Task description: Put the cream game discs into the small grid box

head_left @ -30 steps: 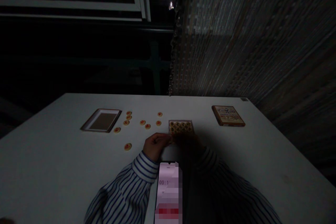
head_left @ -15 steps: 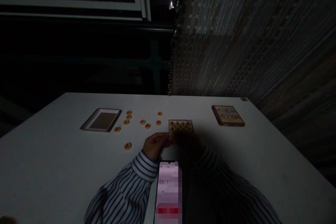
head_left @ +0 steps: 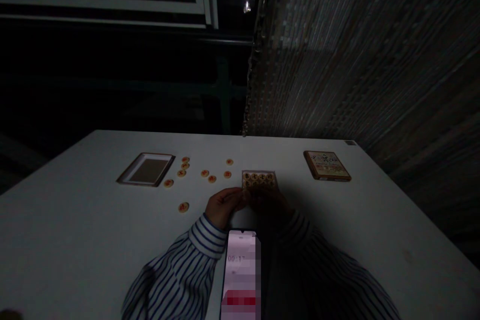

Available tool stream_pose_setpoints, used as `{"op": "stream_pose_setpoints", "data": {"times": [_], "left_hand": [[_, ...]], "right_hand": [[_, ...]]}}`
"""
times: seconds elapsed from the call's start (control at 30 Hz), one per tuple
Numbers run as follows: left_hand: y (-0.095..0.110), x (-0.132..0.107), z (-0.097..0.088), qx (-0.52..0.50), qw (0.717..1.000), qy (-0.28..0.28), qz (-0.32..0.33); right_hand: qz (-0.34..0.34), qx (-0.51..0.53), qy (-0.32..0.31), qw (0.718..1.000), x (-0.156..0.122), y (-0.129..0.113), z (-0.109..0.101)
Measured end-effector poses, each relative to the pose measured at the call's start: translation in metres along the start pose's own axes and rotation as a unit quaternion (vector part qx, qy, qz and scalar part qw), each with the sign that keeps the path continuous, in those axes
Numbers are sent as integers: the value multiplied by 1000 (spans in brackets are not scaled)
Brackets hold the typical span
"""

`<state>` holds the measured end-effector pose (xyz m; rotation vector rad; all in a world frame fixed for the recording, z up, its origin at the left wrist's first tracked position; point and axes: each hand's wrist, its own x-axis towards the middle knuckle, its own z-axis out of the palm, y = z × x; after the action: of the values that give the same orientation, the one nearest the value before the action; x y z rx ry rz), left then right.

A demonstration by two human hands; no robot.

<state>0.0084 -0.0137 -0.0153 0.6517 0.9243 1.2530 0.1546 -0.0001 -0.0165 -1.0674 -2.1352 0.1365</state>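
Observation:
A small open box (head_left: 276,175) stands in front of me, with rows of round Chinese chess pieces (head_left: 258,178) inside, their marks dark. My left hand (head_left: 223,206) is closed at the near left corner of the box, thumb and fingers pinched on its edge. Deep in shadow, my right hand (head_left: 270,204) lies across the near side of the box, its fingertips close to those of the left. What the right fingers hold, if anything, is hidden. Left of the box, several loose pieces with red marks (head_left: 204,173) are scattered on the white table (head_left: 93,230).
An open, shallow box lid (head_left: 123,174) lies at the left. At the right is a flat box with a printed cover (head_left: 327,165). Between my forearms lies a lit phone (head_left: 240,275). A string curtain (head_left: 300,70) hangs behind the table's far edge.
My right hand has shifted slightly nearer to me and toward my left hand, over the box's near side. The left hand stays at the corner. The loose red pieces lie as before.

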Motion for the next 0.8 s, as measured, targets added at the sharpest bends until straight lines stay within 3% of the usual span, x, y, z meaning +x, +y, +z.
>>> {"op": "stream_pose_setpoints", "data": {"times": [0.13, 0.37, 0.6, 0.8], "left_hand": [[2, -1, 1, -1, 1000, -6, -8], [8, -3, 1, 34, 999, -21, 10], [5, 4, -7, 115, 989, 55, 72], [-2, 9, -12, 265, 948, 84, 157]], "right_hand": [[-48, -5, 18, 999, 1, 0, -1], [-18, 8, 4, 1000, 6, -8, -15], [49, -16, -50, 997, 15, -10, -39], [49, -58, -90, 993, 17, 3, -51]]}}
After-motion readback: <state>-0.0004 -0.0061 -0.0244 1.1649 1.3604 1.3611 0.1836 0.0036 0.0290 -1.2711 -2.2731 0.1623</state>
